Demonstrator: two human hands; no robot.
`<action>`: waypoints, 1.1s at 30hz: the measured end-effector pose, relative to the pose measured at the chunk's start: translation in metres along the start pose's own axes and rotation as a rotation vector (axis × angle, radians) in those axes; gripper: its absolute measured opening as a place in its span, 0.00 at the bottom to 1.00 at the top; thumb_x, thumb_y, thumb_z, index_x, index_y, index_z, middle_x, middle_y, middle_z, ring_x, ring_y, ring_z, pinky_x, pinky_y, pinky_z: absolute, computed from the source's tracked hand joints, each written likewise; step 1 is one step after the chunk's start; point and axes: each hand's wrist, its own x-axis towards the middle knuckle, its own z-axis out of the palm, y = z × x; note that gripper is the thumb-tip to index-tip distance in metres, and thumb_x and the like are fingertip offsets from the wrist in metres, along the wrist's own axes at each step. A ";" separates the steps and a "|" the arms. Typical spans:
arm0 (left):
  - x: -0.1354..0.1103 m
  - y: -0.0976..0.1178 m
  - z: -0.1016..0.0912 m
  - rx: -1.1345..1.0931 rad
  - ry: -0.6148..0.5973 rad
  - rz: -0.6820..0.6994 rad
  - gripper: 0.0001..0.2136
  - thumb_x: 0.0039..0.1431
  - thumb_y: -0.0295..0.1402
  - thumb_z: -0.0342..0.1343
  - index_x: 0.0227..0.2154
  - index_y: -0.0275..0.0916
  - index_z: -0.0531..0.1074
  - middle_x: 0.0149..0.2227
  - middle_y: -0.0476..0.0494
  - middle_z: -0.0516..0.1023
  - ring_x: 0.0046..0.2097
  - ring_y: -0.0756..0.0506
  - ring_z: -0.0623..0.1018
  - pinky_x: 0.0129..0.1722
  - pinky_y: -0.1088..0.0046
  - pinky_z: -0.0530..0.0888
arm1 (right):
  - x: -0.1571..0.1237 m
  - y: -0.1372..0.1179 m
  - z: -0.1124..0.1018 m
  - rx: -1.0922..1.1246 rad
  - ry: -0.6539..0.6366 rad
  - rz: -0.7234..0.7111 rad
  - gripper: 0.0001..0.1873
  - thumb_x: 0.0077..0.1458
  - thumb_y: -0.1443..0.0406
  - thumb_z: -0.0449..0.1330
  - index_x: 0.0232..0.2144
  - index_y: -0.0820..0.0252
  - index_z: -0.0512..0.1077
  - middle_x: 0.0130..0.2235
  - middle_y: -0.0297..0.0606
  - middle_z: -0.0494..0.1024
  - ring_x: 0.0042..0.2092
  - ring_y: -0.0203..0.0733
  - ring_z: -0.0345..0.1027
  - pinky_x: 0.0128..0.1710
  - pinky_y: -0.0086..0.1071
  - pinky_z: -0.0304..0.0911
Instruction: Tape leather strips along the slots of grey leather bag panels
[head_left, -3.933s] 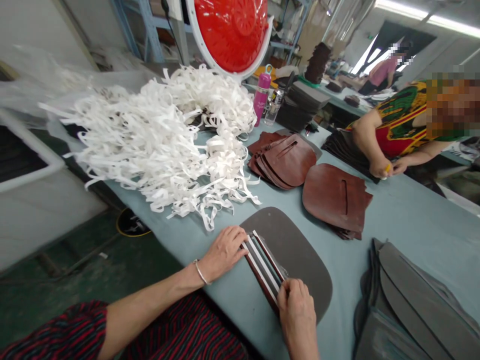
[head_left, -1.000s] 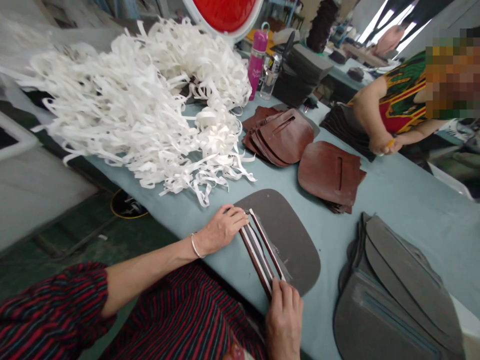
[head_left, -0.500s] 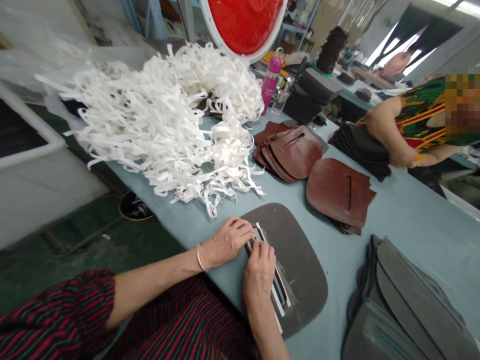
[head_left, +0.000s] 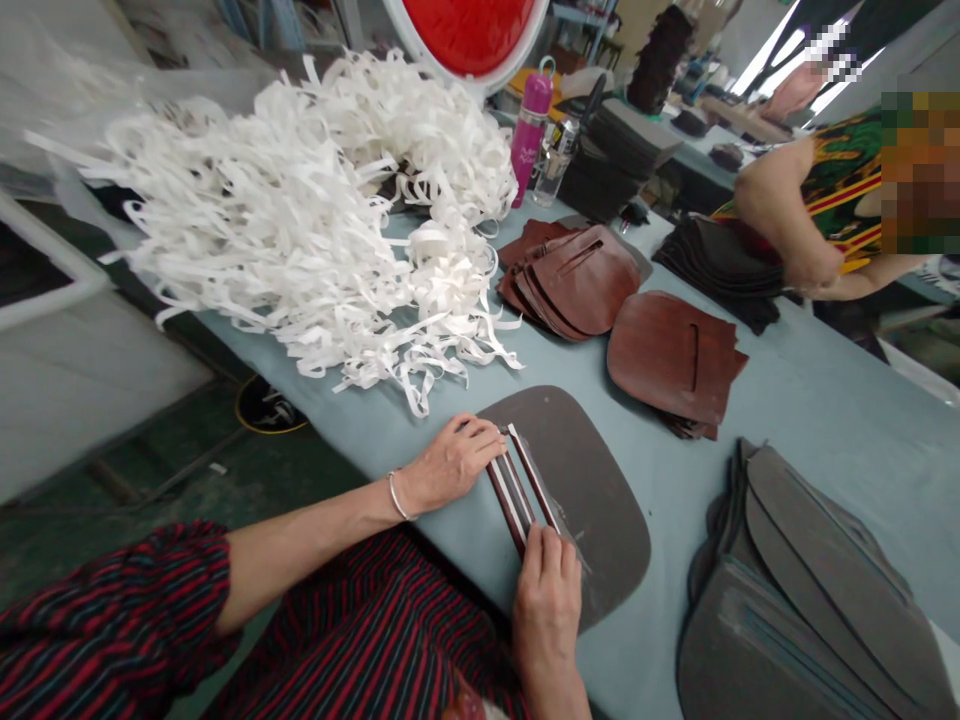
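Note:
A dark grey panel with rounded corners [head_left: 592, 500] lies flat on the table, a long slot through it. Along the slot run dark brown strips [head_left: 504, 490] edged with narrow white bands. My left hand [head_left: 454, 465], with a bracelet at the wrist, has its fingers curled and pressed on the strip at the slot's far end. Lower down, my right hand [head_left: 549, 585] pinches the strip near the slot's close end, its fingertips partly hiding it. The exact edge under my fingers is hidden.
White ribbon scraps [head_left: 300, 230] heap on the left of the table [head_left: 420, 460]. Brown slotted leather pieces [head_left: 667, 360] and grey panels [head_left: 817, 590] lie in stacks at right. A pink bottle [head_left: 529, 140] stands behind; a person [head_left: 780, 210] works across the table.
My right hand has slid along the slot toward me, uncovering more of the brown strip and its white bands. My left hand stays at the far end. The view has shifted slightly.

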 end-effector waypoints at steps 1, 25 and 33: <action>0.000 0.000 0.000 0.003 0.000 0.002 0.13 0.66 0.27 0.43 0.48 0.38 0.68 0.48 0.42 0.73 0.53 0.43 0.68 0.53 0.61 0.64 | -0.006 0.002 -0.003 0.003 -0.003 0.002 0.16 0.57 0.77 0.47 0.45 0.77 0.70 0.41 0.56 0.72 0.41 0.55 0.61 0.37 0.45 0.62; 0.023 -0.019 -0.003 0.044 -0.055 0.070 0.14 0.65 0.28 0.45 0.51 0.38 0.67 0.53 0.41 0.72 0.59 0.42 0.66 0.59 0.56 0.60 | -0.036 0.011 -0.003 0.316 0.069 0.168 0.16 0.64 0.71 0.44 0.47 0.70 0.68 0.44 0.51 0.70 0.47 0.52 0.60 0.45 0.48 0.60; -0.001 0.041 0.017 -0.006 -0.128 0.212 0.16 0.66 0.27 0.41 0.54 0.38 0.64 0.55 0.43 0.70 0.60 0.44 0.64 0.61 0.59 0.57 | -0.033 0.011 0.002 0.275 0.127 0.170 0.16 0.64 0.71 0.43 0.45 0.67 0.69 0.40 0.48 0.73 0.44 0.50 0.63 0.44 0.45 0.57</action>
